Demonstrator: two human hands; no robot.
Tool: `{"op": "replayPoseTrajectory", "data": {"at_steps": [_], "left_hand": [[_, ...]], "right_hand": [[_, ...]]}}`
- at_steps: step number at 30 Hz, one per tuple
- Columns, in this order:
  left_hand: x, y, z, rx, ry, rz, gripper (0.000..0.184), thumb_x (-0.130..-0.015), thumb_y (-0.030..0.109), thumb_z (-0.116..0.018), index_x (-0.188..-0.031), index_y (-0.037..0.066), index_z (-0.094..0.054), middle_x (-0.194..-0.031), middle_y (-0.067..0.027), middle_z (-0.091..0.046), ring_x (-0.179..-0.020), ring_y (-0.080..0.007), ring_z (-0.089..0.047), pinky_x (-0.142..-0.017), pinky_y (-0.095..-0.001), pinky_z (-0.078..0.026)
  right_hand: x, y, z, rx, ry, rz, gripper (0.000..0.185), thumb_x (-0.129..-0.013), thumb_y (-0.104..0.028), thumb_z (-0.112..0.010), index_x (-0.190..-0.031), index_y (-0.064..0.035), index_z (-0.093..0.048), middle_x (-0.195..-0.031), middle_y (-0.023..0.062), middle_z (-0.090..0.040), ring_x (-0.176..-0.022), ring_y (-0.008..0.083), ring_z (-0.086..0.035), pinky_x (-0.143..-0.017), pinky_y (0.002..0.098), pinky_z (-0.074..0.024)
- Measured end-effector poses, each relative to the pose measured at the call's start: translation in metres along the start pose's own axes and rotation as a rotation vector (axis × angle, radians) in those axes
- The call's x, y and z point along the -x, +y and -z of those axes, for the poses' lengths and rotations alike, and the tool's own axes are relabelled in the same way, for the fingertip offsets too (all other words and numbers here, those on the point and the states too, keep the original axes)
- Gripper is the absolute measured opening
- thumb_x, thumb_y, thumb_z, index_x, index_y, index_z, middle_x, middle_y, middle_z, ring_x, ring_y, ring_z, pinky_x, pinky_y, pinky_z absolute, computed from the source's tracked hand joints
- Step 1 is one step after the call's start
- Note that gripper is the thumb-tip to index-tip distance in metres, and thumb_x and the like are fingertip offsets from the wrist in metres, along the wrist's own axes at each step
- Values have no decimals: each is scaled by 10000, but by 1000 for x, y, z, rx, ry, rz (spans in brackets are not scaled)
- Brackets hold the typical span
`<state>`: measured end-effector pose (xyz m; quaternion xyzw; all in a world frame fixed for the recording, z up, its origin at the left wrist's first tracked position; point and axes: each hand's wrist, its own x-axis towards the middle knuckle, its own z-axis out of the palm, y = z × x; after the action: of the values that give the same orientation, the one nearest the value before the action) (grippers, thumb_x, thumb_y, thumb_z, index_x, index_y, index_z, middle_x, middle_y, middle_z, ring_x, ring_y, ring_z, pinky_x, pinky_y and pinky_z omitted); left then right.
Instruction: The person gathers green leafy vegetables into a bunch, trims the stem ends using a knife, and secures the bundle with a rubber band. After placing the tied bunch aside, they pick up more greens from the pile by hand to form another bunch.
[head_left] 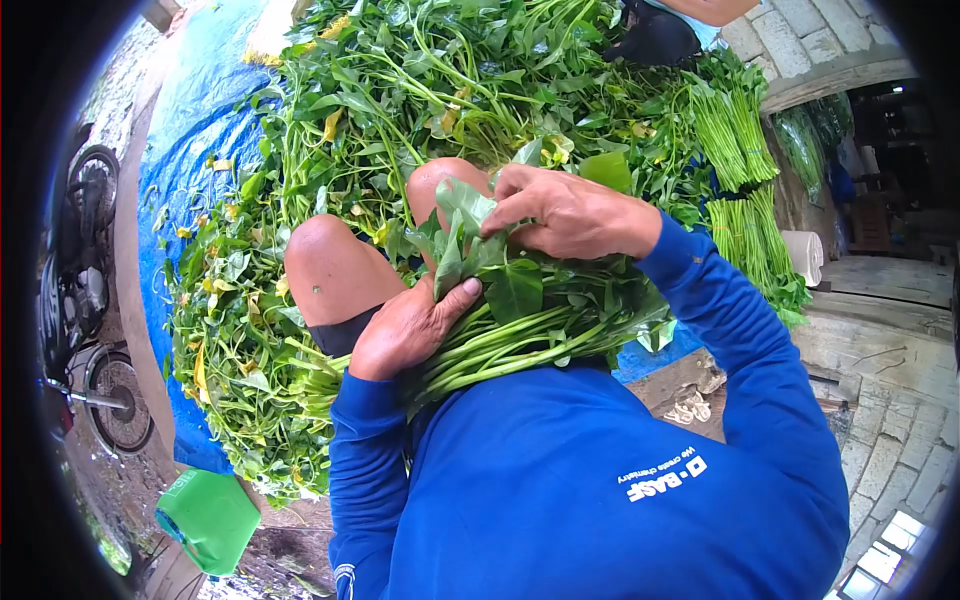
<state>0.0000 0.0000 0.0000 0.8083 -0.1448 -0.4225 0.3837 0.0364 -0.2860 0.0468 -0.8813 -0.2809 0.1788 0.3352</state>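
A bunch of leafy green stems, apparently water spinach (520, 340), lies across my lap against the blue shirt. My left hand (415, 325) is closed on the bunch, its thumb resting over the stems near the leaves. Above it, my right hand (570, 212) pinches at a broad green leaf (465, 210) with thumb and bent fingers. Part of the bunch runs under my right forearm, and the fingers of my left hand are partly hidden beneath the leaves.
Loose greens (400, 90) with some yellowed leaves are heaped around my knees on a blue tarp (185, 130). Tied bundles of stems (735, 140) are stacked at the right. A green plastic container (215, 520) stands lower left, and a motorcycle (90, 280) is parked beyond.
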Motion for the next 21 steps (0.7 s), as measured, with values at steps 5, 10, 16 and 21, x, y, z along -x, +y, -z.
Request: {"op": "replayPoseTrajectory", "data": {"at_steps": [5,10,16,21], "left_hand": [[6,9,6,91,-65,-22,630,-1131,548,-491,-1503,46,-570,-1310,-189,-719,-1208,-300,-674,-1073,-410,-485],[4,6,10,166,-134,-72,656,-1122,558,-513,-1459,2,-606,-1273,-176,-735,-1154,-250,-677,-1050,-396,-495],[-6,-3,10,247,-161,-53,682,-1141,544,-490,-1427,-60,-626,-1312,-110,-725,-1214,-210,-636,-1106,-347,-471],[-19,-34,15,75,-134,-312,679,-1136,591,-445,-1298,-13,-712,-1230,-186,-754,-1148,-283,-686,-1058,-383,-491]], "right_hand": [[1,-11,22,124,97,106,187,-859,-23,-787,-1044,-52,-794,-1089,112,-670,-1052,339,-678,-925,430,-548],[-7,-15,72,274,154,48,105,-875,-92,-788,-967,-54,-820,-946,124,-716,-900,322,-730,-824,425,-592],[-76,-59,92,333,702,518,274,-945,-172,-737,-1196,-65,-752,-1010,108,-736,-835,302,-722,-794,400,-601],[-32,-105,32,82,51,401,201,-887,-152,-721,-1037,-25,-679,-1043,153,-739,-762,382,-709,-698,478,-586]]}}
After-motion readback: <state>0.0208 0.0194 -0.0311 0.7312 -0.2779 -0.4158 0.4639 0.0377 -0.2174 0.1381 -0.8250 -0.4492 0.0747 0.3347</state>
